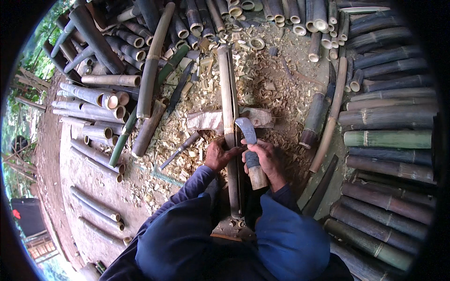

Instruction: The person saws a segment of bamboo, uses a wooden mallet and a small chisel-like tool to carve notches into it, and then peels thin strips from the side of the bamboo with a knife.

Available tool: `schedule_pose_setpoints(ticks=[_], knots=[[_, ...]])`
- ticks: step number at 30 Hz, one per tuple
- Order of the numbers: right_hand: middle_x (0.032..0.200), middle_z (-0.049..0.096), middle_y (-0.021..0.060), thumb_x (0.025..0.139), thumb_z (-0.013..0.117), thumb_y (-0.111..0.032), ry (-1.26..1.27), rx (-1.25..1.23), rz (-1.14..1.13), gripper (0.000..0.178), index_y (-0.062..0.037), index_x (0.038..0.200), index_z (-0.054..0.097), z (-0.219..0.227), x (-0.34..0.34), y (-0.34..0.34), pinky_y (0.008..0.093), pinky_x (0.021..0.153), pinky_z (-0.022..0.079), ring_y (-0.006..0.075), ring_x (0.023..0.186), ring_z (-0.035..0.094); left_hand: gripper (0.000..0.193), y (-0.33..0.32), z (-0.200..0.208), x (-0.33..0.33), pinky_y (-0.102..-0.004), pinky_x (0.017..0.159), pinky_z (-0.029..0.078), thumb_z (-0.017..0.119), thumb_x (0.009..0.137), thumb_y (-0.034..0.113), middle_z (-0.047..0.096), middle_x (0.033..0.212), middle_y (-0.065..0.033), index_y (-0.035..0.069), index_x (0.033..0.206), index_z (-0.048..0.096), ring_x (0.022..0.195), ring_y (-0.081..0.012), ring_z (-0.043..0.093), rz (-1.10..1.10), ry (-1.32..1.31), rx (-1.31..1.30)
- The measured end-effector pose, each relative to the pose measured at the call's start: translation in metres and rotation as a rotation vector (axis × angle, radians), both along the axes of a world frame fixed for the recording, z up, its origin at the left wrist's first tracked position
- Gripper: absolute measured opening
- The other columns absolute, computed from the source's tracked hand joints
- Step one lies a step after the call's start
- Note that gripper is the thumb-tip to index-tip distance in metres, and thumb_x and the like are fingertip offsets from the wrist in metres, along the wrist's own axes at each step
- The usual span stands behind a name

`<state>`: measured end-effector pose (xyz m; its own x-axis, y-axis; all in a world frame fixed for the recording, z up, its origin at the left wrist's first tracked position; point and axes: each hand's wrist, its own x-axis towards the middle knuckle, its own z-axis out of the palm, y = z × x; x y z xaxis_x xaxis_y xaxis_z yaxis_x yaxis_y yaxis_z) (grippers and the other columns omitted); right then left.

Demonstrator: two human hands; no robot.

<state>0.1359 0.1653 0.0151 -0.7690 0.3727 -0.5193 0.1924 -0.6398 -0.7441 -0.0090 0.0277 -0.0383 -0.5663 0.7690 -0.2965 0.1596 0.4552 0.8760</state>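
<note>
A long bamboo pole (226,89) runs away from me between my knees, a dark split showing along its right side. It rests across a rough wooden block (205,121). My left hand (218,156) is closed round the pole from its left side, the thumb lying over it. In my right hand (266,158) is a knife with a short curved blade (245,129) and a wooden handle (257,178), dark wrapping round its upper part. The blade points away from me and lies close to the pole's right side; whether it touches is unclear.
Pale shavings (206,89) cover the ground around the block. A narrow tool (180,150) lies left of my left hand. Dark bamboo lengths (389,114) line the right side, with more piles (101,98) at the left and far side. A curved pole (331,117) lies at the right.
</note>
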Motion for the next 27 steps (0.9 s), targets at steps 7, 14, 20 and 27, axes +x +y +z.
schedule_pose_setpoints(ticks=[7,14,20,27], knots=[[0.067,0.065,0.0132,0.094,0.060,-0.021,-0.003,0.083,0.050,0.036,0.0037,0.120,0.064,0.000,-0.020,0.008,0.0376,0.041,0.052,0.0243,0.044,0.060,0.035,-0.004,-0.012,-0.001,-0.0348,0.078,0.055,0.079,0.084,0.025,0.077,0.094,-0.0110,0.002,0.110,0.074,0.084,-0.0160,0.070,0.025,-0.109,0.083],[0.068,0.064,0.0136,0.094,0.060,-0.018,0.049,0.067,-0.081,0.035,0.0029,0.121,0.065,-0.015,-0.010,-0.002,0.0368,0.041,0.050,0.0239,0.045,0.061,0.034,0.000,0.002,0.001,-0.0344,0.077,0.055,0.079,0.084,0.025,0.077,0.093,-0.0090,0.001,0.108,0.075,0.084,-0.0131,0.069,0.025,-0.069,0.053],[0.069,0.063,0.0113,0.092,0.065,-0.025,0.045,0.173,-0.072,0.028,0.0000,0.105,0.066,-0.030,-0.038,0.016,0.0368,0.040,0.051,0.0203,0.048,0.060,0.040,0.001,0.009,0.001,-0.0363,0.075,0.054,0.080,0.083,0.033,0.076,0.089,-0.0118,0.000,0.106,0.075,0.081,-0.0159,0.070,-0.006,-0.040,0.056],[0.071,0.065,0.0091,0.093,0.064,-0.027,-0.034,0.278,-0.018,0.029,-0.0015,0.107,0.068,-0.016,-0.081,0.041,0.0354,0.043,0.053,0.0189,0.049,0.061,0.037,0.000,0.001,-0.002,-0.0344,0.079,0.055,0.079,0.084,0.027,0.076,0.093,-0.0090,-0.001,0.108,0.073,0.083,-0.0137,0.069,0.042,-0.152,0.084]])
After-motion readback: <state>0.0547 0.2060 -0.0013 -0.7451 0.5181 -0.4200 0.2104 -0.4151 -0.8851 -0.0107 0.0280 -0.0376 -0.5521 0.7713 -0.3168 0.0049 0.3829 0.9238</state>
